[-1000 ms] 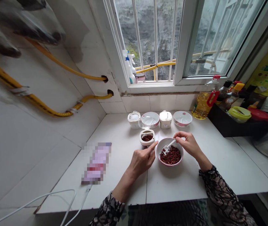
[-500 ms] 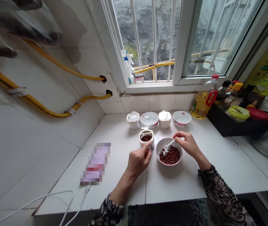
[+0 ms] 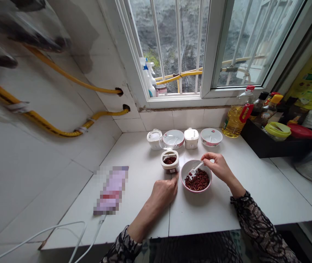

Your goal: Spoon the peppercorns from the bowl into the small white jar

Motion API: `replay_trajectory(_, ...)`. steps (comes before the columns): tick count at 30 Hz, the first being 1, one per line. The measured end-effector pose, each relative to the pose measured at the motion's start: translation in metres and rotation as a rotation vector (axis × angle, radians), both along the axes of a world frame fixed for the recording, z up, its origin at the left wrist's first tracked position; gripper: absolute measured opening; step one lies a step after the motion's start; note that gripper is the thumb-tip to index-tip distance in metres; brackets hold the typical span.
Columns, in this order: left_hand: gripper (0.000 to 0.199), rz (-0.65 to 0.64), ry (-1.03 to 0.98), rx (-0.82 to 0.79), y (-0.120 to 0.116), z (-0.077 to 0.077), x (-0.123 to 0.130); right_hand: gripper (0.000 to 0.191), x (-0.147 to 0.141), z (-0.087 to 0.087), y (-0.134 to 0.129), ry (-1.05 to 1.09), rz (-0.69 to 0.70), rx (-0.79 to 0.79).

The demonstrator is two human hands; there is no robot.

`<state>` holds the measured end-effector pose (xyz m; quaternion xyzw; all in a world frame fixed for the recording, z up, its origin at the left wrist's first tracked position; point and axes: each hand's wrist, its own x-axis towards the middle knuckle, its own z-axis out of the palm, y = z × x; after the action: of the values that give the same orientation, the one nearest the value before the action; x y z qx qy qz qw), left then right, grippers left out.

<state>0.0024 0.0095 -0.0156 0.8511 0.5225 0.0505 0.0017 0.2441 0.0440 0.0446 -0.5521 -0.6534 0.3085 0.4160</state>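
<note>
A white bowl (image 3: 182, 168) with a pink rim stands on the white counter, holding dark red dried pieces (image 3: 198, 180). Pinched in my right hand (image 3: 218, 166) is the handle of a small white spoon (image 3: 196, 169), whose scoop rests over the pieces inside the bowl. My left hand (image 3: 165, 190) lies low between the bowl and an open cream jar (image 3: 170, 166), just below the jar. Its fingers are bunched, with the index finger toward the bowl; whether they hold anything is hidden. The jar contains the same red pieces, and its clear lid is tipped back.
Behind stand two white containers (image 3: 154, 139) (image 3: 191, 138) and two flowered bowls (image 3: 176, 144) (image 3: 212, 137). An oil bottle (image 3: 232, 120) and a black rack (image 3: 270, 142) of condiments are at the right. A blurred purple object (image 3: 112, 191) with a white cable lies left.
My left hand has come off the jar's rim and moved down beside its base. My right hand and the spoon have stayed nearly where they were.
</note>
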Motion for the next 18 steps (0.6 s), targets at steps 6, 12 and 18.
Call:
replay_trajectory(6, 0.026, 0.049, -0.142, -0.055, 0.0, -0.003, -0.007, 0.021, 0.0, 0.001, 0.0, -0.007, -0.001, -0.001)
replay_trajectory(12, 0.027, 0.123, -0.239, -0.078, 0.0, -0.003, -0.016, 0.021, 0.0, 0.0, 0.0, -0.007, -0.007, -0.001)
replay_trajectory(18, 0.023, 0.143, -0.202, -0.095, 0.005, -0.003, -0.009, 0.021, 0.0, -0.001, 0.001, -0.001, -0.003, 0.01)
